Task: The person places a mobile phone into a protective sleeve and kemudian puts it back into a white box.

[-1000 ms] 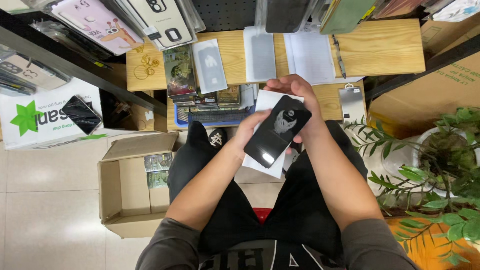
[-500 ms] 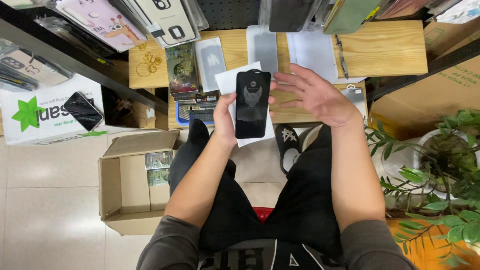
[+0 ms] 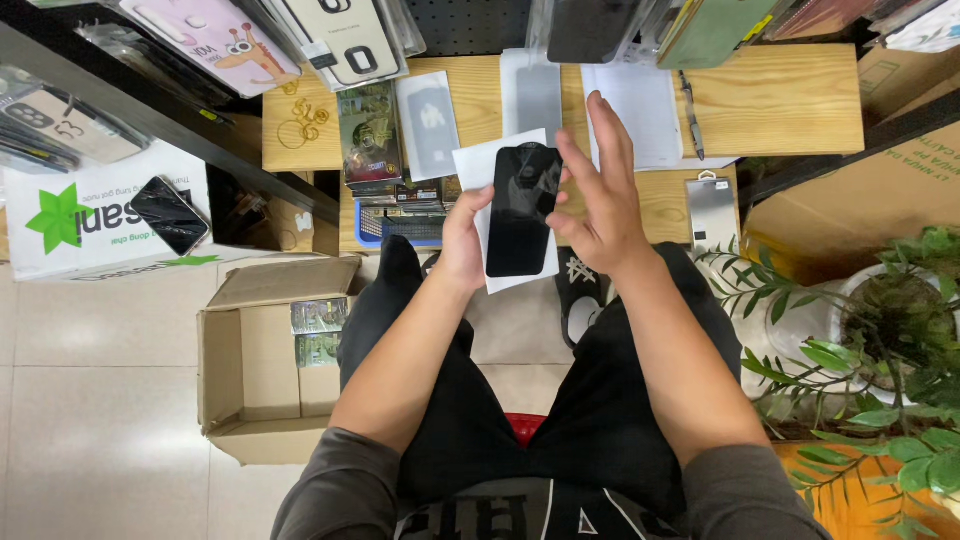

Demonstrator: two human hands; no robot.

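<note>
My left hand [image 3: 463, 240] grips a black glass screen protector [image 3: 520, 208] together with a white paper sleeve [image 3: 484, 165] behind it, held upright over my lap. My right hand [image 3: 598, 190] is beside the protector's right edge, fingers spread and pointing up, thumb close to the glass; it holds nothing. I sit with black trousers, knees toward a low wooden table [image 3: 780, 100].
The table carries white sleeves [image 3: 630, 110], a clear packet [image 3: 430, 120], a pen [image 3: 690, 115] and stacked packs [image 3: 370, 135]. An open cardboard box [image 3: 265, 365] sits on the floor at left. A white box with a dark phone [image 3: 170, 215] lies far left. A potted plant [image 3: 880, 330] stands right.
The protector and sleeve have moved from my right hand to my left and turned upright. My right hand let go, opened, and now has come back beside the glass.
</note>
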